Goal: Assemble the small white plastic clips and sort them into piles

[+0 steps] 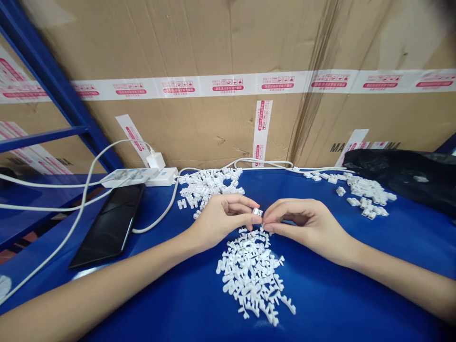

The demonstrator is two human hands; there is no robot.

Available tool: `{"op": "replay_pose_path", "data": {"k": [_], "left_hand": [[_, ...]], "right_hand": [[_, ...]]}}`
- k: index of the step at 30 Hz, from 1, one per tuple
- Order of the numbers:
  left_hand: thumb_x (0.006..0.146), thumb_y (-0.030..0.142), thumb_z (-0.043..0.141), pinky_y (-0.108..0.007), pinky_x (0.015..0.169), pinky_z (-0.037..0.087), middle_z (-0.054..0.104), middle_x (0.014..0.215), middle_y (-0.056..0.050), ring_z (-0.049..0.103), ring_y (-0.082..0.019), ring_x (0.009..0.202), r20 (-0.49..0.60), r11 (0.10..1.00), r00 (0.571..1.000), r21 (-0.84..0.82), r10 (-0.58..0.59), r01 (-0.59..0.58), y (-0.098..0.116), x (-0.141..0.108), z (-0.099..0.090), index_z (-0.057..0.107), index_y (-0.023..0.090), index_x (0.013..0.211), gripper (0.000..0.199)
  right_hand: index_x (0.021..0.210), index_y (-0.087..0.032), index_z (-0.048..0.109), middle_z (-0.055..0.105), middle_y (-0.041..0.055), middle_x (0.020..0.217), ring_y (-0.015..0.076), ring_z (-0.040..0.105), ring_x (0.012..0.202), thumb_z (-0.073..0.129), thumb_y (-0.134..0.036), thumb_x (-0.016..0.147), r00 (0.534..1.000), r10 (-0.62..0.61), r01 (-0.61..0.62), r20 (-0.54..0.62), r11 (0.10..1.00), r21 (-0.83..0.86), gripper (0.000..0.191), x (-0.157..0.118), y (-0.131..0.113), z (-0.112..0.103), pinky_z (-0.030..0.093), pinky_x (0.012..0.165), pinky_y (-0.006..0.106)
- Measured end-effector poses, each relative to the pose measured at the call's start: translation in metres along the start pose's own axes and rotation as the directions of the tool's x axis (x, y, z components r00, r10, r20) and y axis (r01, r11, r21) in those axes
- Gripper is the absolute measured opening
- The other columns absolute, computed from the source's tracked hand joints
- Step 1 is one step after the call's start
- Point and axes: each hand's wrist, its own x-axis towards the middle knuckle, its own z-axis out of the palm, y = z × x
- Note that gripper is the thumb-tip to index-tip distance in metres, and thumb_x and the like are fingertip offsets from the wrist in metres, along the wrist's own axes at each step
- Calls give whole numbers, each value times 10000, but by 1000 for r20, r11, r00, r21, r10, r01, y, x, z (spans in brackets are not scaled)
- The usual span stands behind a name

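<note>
well, we have the left grip (221, 221) and right grip (306, 223) pinched together on a small white plastic piece (257, 212), apparently held over the loose pile (251, 278) for close handling.

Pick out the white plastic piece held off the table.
The piece between the left hand and right hand; the others lie heaped on the blue table.

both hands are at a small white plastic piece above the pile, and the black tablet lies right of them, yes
No: the head view shows the black tablet left of the left hand and right hand, not right of them. The small white plastic piece above the pile is as you said.
</note>
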Motion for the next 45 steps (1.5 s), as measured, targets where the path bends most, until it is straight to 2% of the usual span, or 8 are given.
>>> {"op": "replay_pose_path", "data": {"k": [6,11,16,27,34,39,45], "left_hand": [[724,286,847,-289,720,583,776,835,-66,726,-161,735,-7,999,1000,-49,-12,11,-2,1,-1,723,154,1003,332],[727,279,844,-295,731,580,770,834,-58,727,-170,761,-5,999,1000,33,21,-21,2,-2,2,727,160,984,306],[749,276,821,-296,718,576,759,813,-43,721,-168,756,-3,995,999,92,48,-48,4,-3,3,730,168,977,268],[749,249,823,-275,719,563,765,812,-41,724,-161,766,7,992,998,112,58,-58,3,-3,3,724,162,972,259],[754,274,817,-304,731,581,765,813,-42,734,-179,773,6,990,998,125,61,-61,3,-2,3,723,166,972,261],[746,260,829,-270,702,561,767,809,-40,725,-161,754,3,991,998,116,62,-62,4,-2,4,727,167,958,253],[738,253,834,-269,712,558,770,818,-40,725,-158,759,1,989,997,126,74,-73,4,-3,4,728,165,944,248]], "right_hand": [[907,-198,790,753,82,940,189,707,832,735,-412,869,995,-64,61,-73,997,-44,223,1,0,-1,601,760,318],[901,-233,812,748,76,925,193,705,834,701,-388,901,989,-135,124,-66,981,-151,190,2,-2,-2,596,736,312],[891,-251,818,743,69,920,191,702,819,695,-394,905,985,-149,130,-83,971,-200,189,2,-1,-2,597,716,306],[882,-249,817,745,67,915,190,700,818,684,-387,915,986,-153,133,-70,964,-232,195,2,-1,-1,596,738,313],[882,-245,815,751,74,921,200,702,826,665,-404,923,985,-160,139,-71,962,-234,222,1,-3,-1,603,742,320],[887,-250,811,748,65,924,195,703,829,666,-371,927,983,-173,152,-64,954,-259,193,1,-2,-1,599,744,313],[945,-257,798,741,59,937,185,699,831,643,-304,949,963,-264,234,-45,912,-336,162,-2,1,0,593,730,302]]}}
